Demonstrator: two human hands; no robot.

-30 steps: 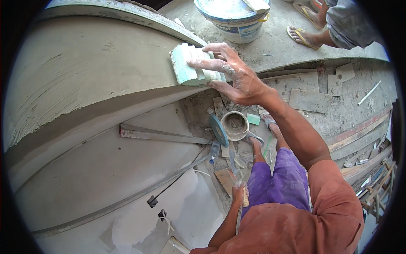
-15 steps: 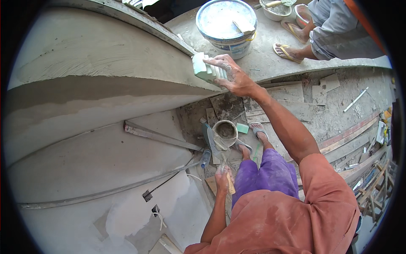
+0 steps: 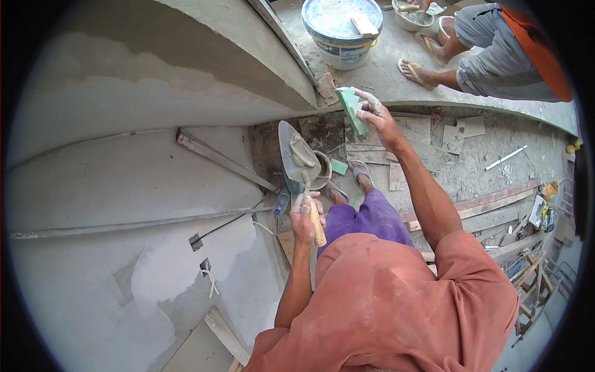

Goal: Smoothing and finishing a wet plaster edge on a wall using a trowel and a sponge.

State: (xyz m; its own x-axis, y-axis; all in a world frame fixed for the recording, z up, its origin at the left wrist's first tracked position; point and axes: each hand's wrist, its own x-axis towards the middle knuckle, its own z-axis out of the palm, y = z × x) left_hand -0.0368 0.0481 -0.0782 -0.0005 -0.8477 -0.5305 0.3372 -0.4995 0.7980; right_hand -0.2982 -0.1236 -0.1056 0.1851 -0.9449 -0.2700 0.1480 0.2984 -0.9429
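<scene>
My left hand (image 3: 304, 218) is closed round the wooden handle of a trowel (image 3: 286, 147). Its pointed blade faces away from me and carries a lump of wet grey mortar (image 3: 302, 156). A pale green foam block (image 3: 351, 110) is gripped in my right hand (image 3: 380, 124), raised beside the end of the plastered ledge (image 3: 297, 90) and apart from it. Partly behind the trowel blade, a small bucket (image 3: 324, 175) stands near my feet. On the floor beside it lies a second green block (image 3: 339, 166).
Beyond the ledge, a large lidded bucket (image 3: 339, 53) bears a putty knife (image 3: 364, 26). A co-worker's sandalled feet (image 3: 419, 73) and a bowl of grey mix (image 3: 411, 20) are at the upper right. Planks (image 3: 489, 214) and boards litter the floor. Cables (image 3: 211, 282) poke from the left wall.
My right hand has drawn the foam block back off the ledge's end, to the right. My left hand has raised the trowel up and left, its loaded blade now in plain view. The view has shifted.
</scene>
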